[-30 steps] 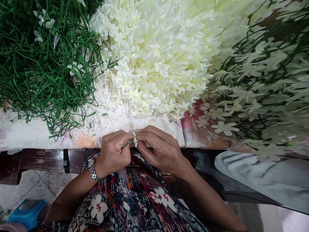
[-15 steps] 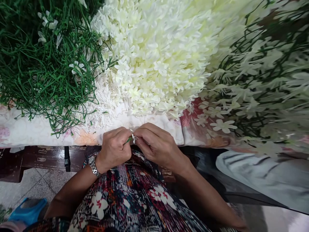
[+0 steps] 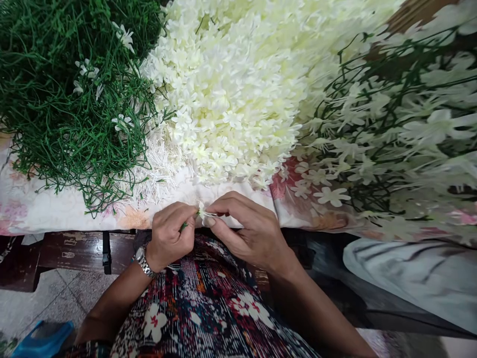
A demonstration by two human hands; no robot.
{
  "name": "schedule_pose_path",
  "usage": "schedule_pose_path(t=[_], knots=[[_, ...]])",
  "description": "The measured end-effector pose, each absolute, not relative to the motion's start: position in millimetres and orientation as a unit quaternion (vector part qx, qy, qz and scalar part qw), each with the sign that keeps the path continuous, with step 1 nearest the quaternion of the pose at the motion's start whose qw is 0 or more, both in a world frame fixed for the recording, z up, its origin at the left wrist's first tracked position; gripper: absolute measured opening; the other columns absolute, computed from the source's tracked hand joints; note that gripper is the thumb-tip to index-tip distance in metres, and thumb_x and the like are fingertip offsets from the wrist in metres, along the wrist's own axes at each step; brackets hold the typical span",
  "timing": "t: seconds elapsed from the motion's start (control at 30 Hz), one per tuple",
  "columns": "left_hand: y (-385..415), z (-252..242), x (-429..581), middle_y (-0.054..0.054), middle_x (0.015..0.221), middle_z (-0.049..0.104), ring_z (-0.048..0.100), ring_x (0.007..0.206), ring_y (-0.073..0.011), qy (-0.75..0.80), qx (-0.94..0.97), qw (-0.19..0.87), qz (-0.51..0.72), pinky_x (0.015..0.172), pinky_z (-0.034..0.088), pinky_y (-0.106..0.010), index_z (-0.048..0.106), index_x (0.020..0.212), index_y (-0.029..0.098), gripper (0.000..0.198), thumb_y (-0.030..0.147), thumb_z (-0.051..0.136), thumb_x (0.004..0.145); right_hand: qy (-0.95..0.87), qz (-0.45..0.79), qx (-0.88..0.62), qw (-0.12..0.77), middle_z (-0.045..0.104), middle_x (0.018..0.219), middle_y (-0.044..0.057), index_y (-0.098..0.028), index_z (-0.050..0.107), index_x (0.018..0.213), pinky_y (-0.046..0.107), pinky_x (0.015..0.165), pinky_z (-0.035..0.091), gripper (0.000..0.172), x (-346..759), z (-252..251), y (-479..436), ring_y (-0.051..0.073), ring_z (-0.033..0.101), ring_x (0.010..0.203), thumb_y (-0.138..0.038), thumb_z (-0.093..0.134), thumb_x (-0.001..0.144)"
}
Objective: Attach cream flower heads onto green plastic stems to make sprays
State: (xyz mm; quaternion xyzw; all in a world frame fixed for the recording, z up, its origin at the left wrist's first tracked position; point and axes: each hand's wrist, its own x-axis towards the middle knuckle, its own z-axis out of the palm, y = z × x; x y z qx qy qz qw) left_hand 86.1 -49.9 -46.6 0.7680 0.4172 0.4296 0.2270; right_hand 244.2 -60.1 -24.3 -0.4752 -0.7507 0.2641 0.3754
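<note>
My left hand (image 3: 173,233) is closed in a pinch on a thin green plastic stem, of which only a bit shows between the fingers. At the stem's tip is a small white artificial flower (image 3: 202,211) with thin white stamens pointing right. My right hand (image 3: 249,228) has its thumb and forefinger at those stamens, seemingly pinching them. Both hands are just over the table's front edge. Beyond them lie a heap of green stems (image 3: 82,109), a strip of loose white stamens (image 3: 160,169) and a large heap of cream-white petals (image 3: 231,99).
Finished-looking white flowers on green stems (image 3: 357,144) are piled at the right. A floral cloth (image 3: 238,194) covers the table. Another person's light-grey clothed leg (image 3: 406,278) is at the lower right. A blue plastic stool (image 3: 46,340) stands on the floor at lower left.
The white flower and its stamens now show between my hands. My right thumb and forefinger have parted a little from my left hand. The view has shifted slightly.
</note>
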Motion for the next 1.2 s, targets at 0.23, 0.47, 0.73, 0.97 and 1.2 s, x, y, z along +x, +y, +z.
schedule_pose_path(t=[0.23, 0.47, 0.73, 0.97, 1.2], knots=[[-49.6, -53.5, 84.2, -0.004, 0.066, 0.059, 0.052, 0.059, -0.0111, 0.385, 0.817, 0.091, 0.418, 0.052, 0.044, -0.023, 0.056, 0.086, 0.012, 0.024, 0.001, 0.049, 0.067, -0.725, 0.294, -0.491, 0.384, 0.052, 0.069, 0.001, -0.014, 0.053, 0.078, 0.022, 0.058, 0.04, 0.007, 238.3, -24.2, -59.2, 0.008, 0.047, 0.064, -0.01, 0.049, 0.074], [-49.5, -59.6, 82.4, -0.005, 0.068, 0.058, 0.052, 0.062, -0.0129, 0.368, 0.844, 0.044, 0.388, 0.056, 0.046, -0.025, 0.054, 0.091, 0.011, 0.028, 0.0, 0.045, 0.066, -0.705, 0.323, -0.512, 0.37, 0.048, 0.063, -0.002, -0.015, 0.05, 0.072, 0.019, 0.053, 0.037, 0.008, 236.1, -26.6, -57.3, 0.005, 0.044, 0.057, -0.009, 0.045, 0.074], [-46.3, -60.9, 84.6, -0.003, 0.062, 0.055, 0.052, 0.057, -0.0122, 0.385, 0.838, 0.075, 0.378, 0.052, 0.044, -0.023, 0.053, 0.085, 0.012, 0.025, 0.0, 0.04, 0.066, -0.72, 0.284, -0.522, 0.36, 0.049, 0.062, -0.002, -0.015, 0.05, 0.074, 0.019, 0.052, 0.037, 0.007, 231.7, -38.3, -53.4, 0.006, 0.044, 0.055, -0.011, 0.044, 0.074], [-45.6, -56.6, 86.0, -0.002, 0.061, 0.055, 0.052, 0.057, -0.0112, 0.416, 0.814, 0.145, 0.379, 0.052, 0.043, -0.023, 0.054, 0.077, 0.013, 0.02, 0.001, 0.041, 0.068, -0.738, 0.264, -0.51, 0.355, 0.051, 0.065, 0.0, -0.016, 0.051, 0.078, 0.021, 0.054, 0.039, 0.009, 230.7, -38.5, -50.7, 0.007, 0.046, 0.058, -0.011, 0.044, 0.076], [-40.4, -36.3, 81.2, 0.0, 0.062, 0.059, 0.053, 0.054, -0.0074, 0.478, 0.648, 0.452, 0.383, 0.05, 0.043, -0.019, 0.059, 0.075, 0.015, 0.01, 0.012, 0.049, 0.074, -0.705, 0.311, -0.504, 0.39, 0.053, 0.066, -0.001, -0.016, 0.054, 0.08, 0.022, 0.055, 0.039, 0.006, 239.3, -23.6, -51.8, 0.008, 0.048, 0.06, -0.015, 0.05, 0.075]])
